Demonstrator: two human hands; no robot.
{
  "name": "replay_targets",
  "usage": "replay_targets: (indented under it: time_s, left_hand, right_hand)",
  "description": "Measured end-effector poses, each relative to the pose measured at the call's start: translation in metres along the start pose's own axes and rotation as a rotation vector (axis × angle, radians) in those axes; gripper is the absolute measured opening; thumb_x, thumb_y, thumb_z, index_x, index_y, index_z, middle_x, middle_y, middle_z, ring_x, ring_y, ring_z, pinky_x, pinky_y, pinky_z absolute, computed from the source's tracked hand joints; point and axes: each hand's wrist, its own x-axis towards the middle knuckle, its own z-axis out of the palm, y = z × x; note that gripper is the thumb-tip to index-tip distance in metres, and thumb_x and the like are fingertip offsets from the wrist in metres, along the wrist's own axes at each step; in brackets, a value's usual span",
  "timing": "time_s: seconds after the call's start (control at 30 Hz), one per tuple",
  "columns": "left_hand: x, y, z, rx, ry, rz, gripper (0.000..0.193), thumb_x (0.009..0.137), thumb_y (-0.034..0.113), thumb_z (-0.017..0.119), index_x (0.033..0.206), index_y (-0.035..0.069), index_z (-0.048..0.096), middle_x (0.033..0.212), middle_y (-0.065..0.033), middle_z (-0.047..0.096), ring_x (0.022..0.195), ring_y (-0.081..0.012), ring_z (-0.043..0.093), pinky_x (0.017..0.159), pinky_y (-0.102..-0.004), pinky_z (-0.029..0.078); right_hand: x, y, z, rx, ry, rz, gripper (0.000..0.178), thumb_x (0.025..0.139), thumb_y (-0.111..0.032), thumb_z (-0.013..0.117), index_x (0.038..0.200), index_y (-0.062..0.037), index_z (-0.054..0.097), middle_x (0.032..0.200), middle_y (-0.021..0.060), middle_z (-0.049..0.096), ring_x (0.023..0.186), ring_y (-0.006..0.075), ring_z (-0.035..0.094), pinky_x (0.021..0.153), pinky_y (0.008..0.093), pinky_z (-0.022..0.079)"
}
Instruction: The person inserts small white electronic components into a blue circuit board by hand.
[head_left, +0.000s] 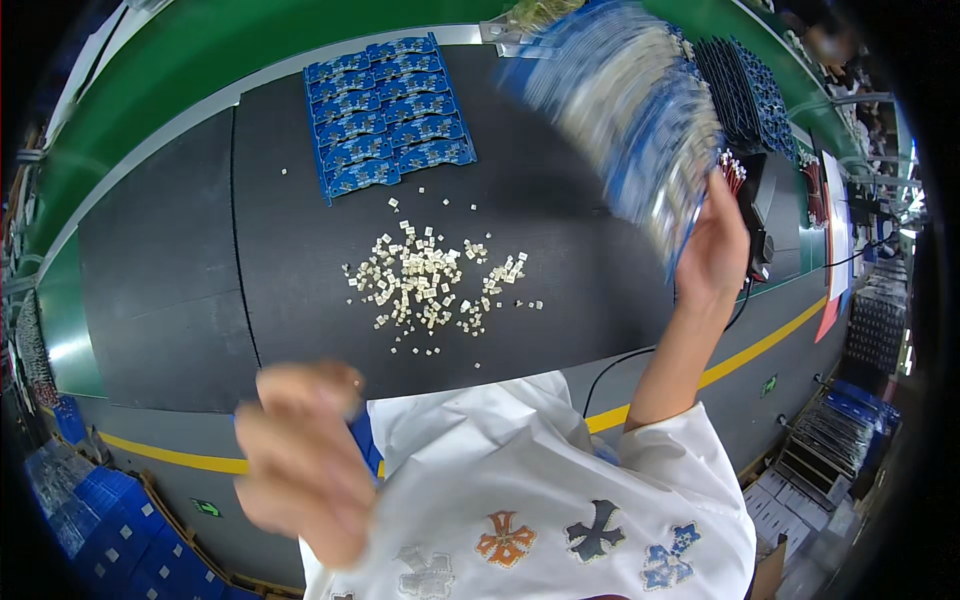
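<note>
Blue circuit panel [625, 105], cream pieces [430, 268]

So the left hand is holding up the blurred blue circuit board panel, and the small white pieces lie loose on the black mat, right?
Wrong hand: the head view shows the right hand holding the blurred blue circuit board panel. The small white pieces do lie loose on the black mat.

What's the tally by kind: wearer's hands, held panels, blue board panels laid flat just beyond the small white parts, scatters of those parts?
Hands (left hand, right hand): 2
Held blurred panel: 1, as far as the blur shows
Flat blue board panel: 1
Scatter of small white parts: 1, pieces too dense to count
Total: 5
</note>
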Motion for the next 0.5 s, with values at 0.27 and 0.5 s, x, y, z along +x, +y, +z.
replay_targets:
  time_s: [0.27,0.5]
  left_hand:
    - [0.023,0.048,0.060,-0.572,0.110,-0.152,0.005,0.078,0.012,0.064,0.080,0.009,0.066,0.085,-0.0067,0.064,0.090,-0.0214,0.061,0.083,-0.0434,0.042]
    - [0.012,0.043,0.058,-0.644,0.069,-0.133,0.005,0.079,0.012,0.064,0.078,0.007,0.063,0.086,-0.0058,0.065,0.086,-0.0228,0.062,0.083,-0.0407,0.044]
  right_hand:
    - [0.097,-0.017,-0.023,-0.070,0.248,-0.191,0.020,0.081,0.000,0.060,0.098,0.0066,0.054,0.101,0.0155,0.059,0.095,0.0217,0.058,0.087,0.0328,0.048]
    - [0.095,-0.020,-0.030,-0.022,0.351,-0.282,0.020,0.078,0.004,0.060,0.095,0.0110,0.052,0.098,0.0189,0.059,0.097,0.0267,0.058,0.089,0.0357,0.048]
